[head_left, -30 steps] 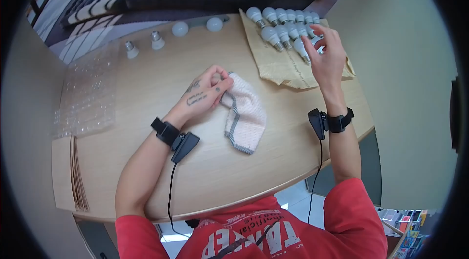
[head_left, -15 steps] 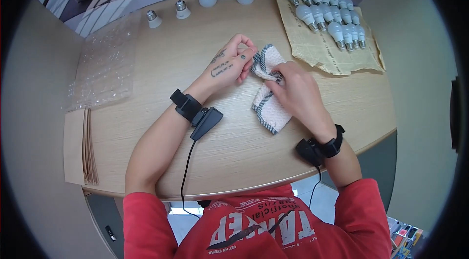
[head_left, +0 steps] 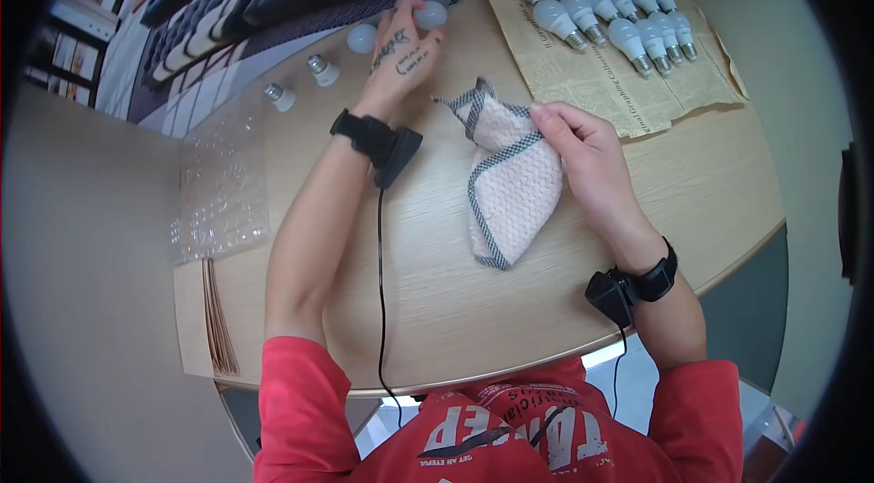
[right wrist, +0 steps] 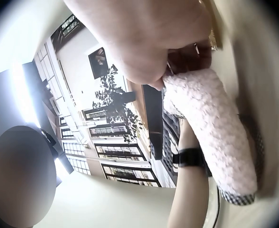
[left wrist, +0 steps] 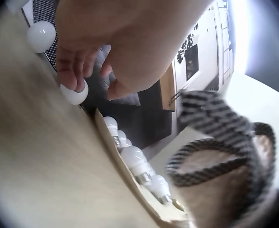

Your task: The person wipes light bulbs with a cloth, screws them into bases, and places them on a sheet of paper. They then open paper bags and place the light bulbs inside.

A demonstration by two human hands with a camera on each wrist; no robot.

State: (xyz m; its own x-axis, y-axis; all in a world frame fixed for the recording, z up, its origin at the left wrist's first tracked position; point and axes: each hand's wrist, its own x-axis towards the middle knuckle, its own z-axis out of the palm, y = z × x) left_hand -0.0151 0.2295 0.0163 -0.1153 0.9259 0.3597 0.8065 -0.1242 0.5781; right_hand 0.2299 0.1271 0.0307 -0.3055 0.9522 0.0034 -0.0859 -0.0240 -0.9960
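Left hand (head_left: 401, 55) reaches to the far side of the pale wood table (head_left: 428, 301), its fingers loosely spread over the white round bulb globe (left wrist: 74, 96), thumb apart; whether the fingertips touch it, I cannot tell. Another white globe (head_left: 361, 38) is near that hand, with two metal-capped white bulbs beyond it, caps up. Right hand (head_left: 596, 155) pinches the pale pink, check-edged cloth (head_left: 519, 192) at its edge, over the table.

Picking up a bulb looks like the step in hand; the next move seems to call for a light grip round the smooth globe, keeping clear of its neighbour, with the cloth held ready.

Printing on the torn brown paper sheet (head_left: 583, 87), under the rows of white bulbs (head_left: 555, 19), seems to include "Graphing". The red shirt (head_left: 382, 447) shows "AN EYEFUL" in small letters; no brand is readable on the bulbs.
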